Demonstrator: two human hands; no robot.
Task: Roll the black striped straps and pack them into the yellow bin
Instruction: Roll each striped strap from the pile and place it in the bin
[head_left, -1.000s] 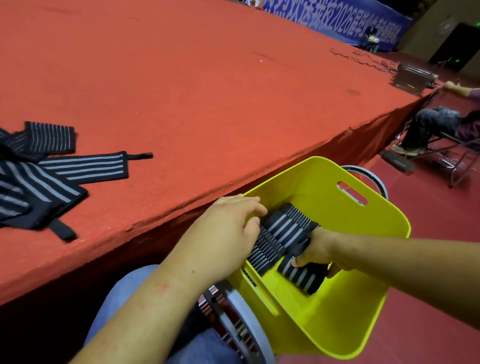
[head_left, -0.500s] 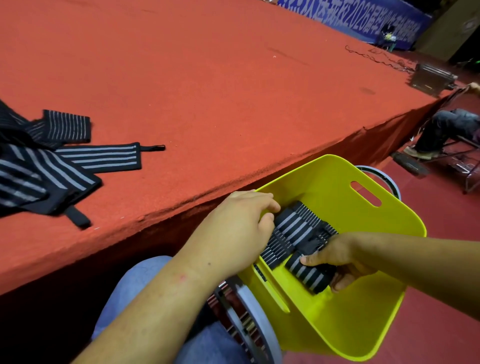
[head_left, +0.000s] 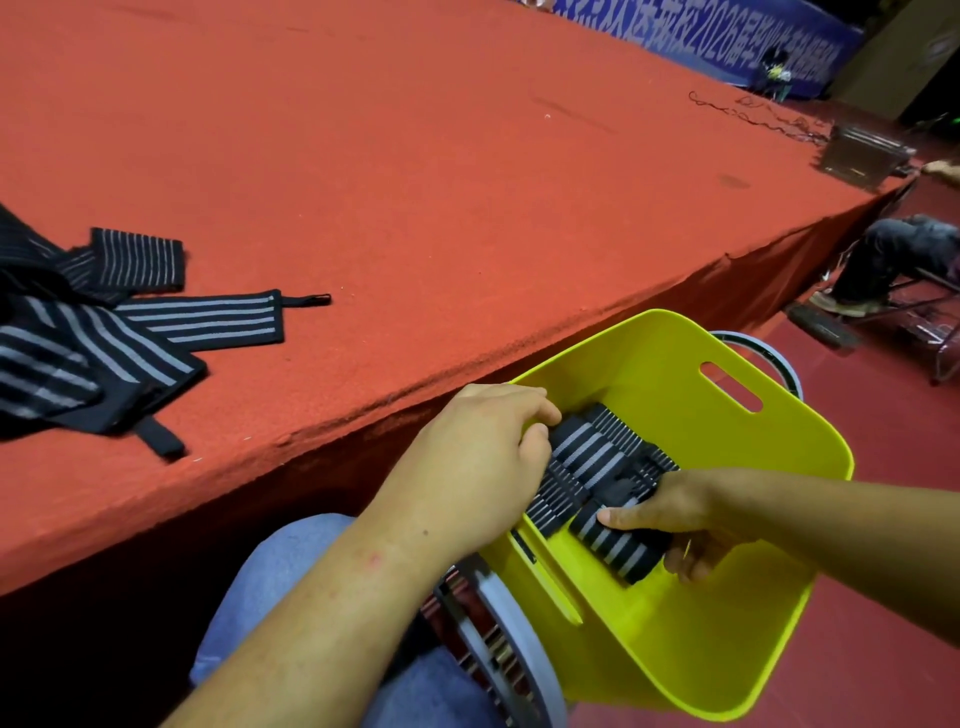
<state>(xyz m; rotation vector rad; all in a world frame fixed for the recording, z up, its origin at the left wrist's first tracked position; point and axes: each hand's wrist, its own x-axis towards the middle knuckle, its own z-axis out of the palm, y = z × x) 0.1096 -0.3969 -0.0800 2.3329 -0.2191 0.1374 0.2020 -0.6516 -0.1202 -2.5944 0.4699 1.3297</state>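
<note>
The yellow bin (head_left: 727, 613) sits at my lower right, beside the edge of the red platform. Several rolled black striped straps (head_left: 587, 460) lie packed along its near-left wall. My left hand (head_left: 483, 462) rests over the bin's rim with its fingers curled onto the rolls. Inside the bin, my right hand (head_left: 680, 525) grips one rolled strap (head_left: 615, 548) next to the others, thumb on top and fingers underneath. Several flat unrolled straps (head_left: 130, 332) lie in a loose pile at the platform's left.
The red carpeted platform (head_left: 441, 182) stretches ahead and ends in a drop just left of the bin. A round grey metal-rimmed object (head_left: 498, 639) sits under the bin. Far right, a seated person's legs (head_left: 893, 260) and a dark box (head_left: 857, 153).
My right hand has shifted slightly lower in the bin with the rolled strap. The left hand stays on the packed rolls. The view has drifted a little.
</note>
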